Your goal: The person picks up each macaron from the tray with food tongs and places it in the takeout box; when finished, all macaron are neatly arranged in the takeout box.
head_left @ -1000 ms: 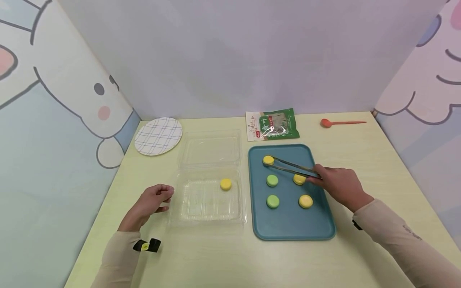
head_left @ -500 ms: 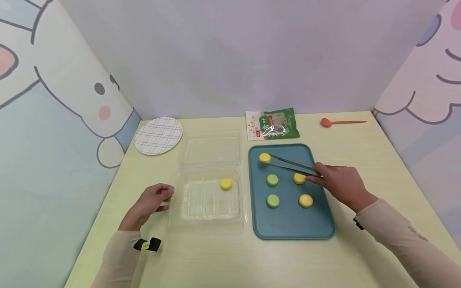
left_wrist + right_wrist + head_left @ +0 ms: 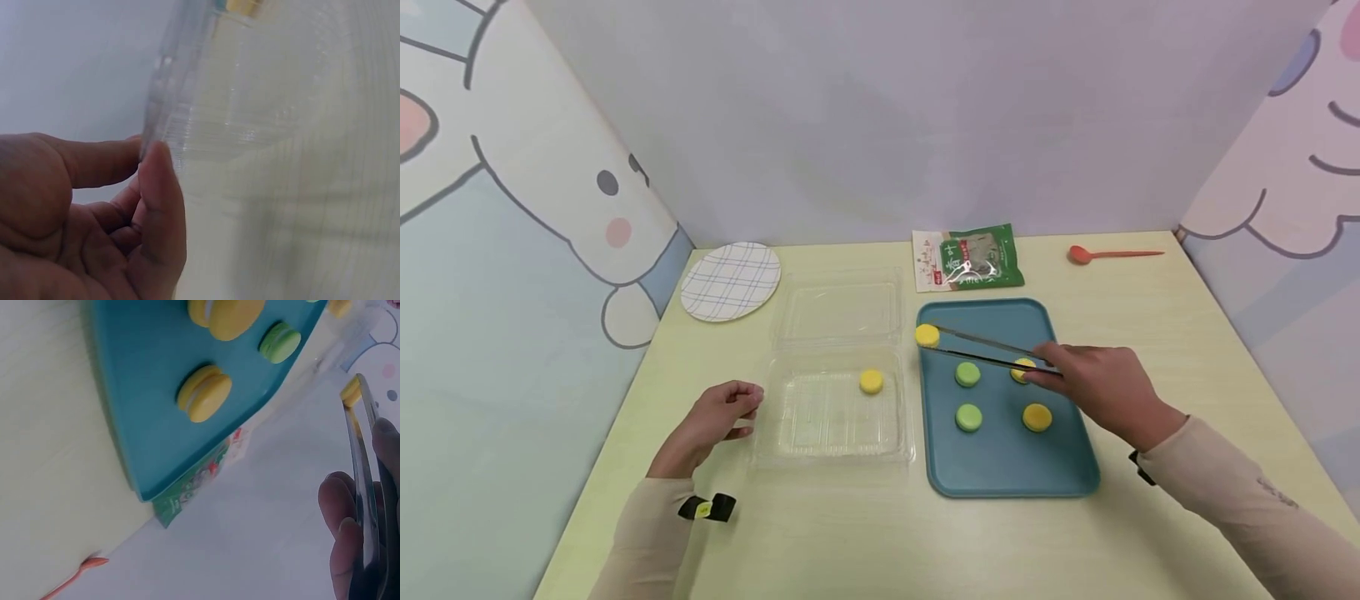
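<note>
1. Currently, the right hand (image 3: 1101, 387) pinches a pair of metal tongs (image 3: 367, 512) between thumb and fingers; the tongs' tips grip a yellow macaron (image 3: 927, 336).
2. That gripped macaron is lifted; from the head view it lines up with the left rim of the blue tray (image 3: 1000, 475), close to the tray's far left corner.
3. The left hand (image 3: 715, 417) pinches the near-left edge of the clear plastic box (image 3: 827, 417) between thumb and fingertip, as the left wrist view shows.
4. The box lies open on the pale surface (image 3: 820, 542), its clear lid (image 3: 842, 312) folded back behind it; one yellow macaron (image 3: 871, 382) rests inside, toward the right wall.
5. On the tray, just right of the box, two green macarons (image 3: 967, 374) form a column on the left. Two more yellow ones (image 3: 1037, 417) sit to their right, the farther partly covered by the tongs.
6. Along the back are a round plate (image 3: 730, 282) with a blue check, a green-and-white packet (image 3: 970, 258) behind the tray, and an orange spoon (image 3: 1082, 255) at far right.
</note>
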### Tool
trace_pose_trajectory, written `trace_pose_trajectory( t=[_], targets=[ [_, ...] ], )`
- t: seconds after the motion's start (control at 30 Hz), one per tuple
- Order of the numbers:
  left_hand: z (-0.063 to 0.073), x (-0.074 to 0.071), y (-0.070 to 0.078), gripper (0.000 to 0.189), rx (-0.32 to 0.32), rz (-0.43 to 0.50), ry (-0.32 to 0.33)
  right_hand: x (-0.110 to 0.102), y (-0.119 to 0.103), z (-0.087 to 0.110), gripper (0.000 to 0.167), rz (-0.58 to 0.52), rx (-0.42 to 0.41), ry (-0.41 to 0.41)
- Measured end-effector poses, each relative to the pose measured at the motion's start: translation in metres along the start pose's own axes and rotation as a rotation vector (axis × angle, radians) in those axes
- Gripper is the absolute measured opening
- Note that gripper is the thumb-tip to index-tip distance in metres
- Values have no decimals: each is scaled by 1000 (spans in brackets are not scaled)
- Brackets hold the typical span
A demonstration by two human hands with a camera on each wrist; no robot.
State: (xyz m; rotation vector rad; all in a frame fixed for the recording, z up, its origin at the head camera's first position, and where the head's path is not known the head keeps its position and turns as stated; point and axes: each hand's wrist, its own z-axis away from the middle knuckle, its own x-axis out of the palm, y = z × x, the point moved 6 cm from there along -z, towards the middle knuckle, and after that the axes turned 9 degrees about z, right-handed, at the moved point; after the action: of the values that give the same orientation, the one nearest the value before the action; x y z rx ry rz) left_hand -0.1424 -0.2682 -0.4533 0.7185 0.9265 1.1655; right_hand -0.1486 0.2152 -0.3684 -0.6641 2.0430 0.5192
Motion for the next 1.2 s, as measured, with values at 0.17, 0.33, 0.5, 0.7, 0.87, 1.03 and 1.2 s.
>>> trace_pose_trajectory(
  t=[0.17,0.33,0.5,0.7,0.87,1.03,1.2],
  targets=[
    [0,0,2,31,9,-13,-2,-7,-15,-8,58,-27,-53,26],
    [1,0,2,31,-1,-14,-2,-6,-24,-12,59,-53,-94,-24],
    [2,1,3,31,9,-8,-9,-11,-34,-20,60,-60,-158,-39],
    [3,2,3,33,2,-6,-8,-15,-48,-35,56,-67,-232,-59],
    [3,2,2,32,-1,-7,-1,-12,-59,-44,36,-59,-286,-121],
    [4,2,2,31,-9,-6,-2,-9,-72,-52,43,-37,-333,-157],
    [2,1,2,32,-3,-10,-6,-7,-83,-62,40,4,-362,-225]
  ],
)
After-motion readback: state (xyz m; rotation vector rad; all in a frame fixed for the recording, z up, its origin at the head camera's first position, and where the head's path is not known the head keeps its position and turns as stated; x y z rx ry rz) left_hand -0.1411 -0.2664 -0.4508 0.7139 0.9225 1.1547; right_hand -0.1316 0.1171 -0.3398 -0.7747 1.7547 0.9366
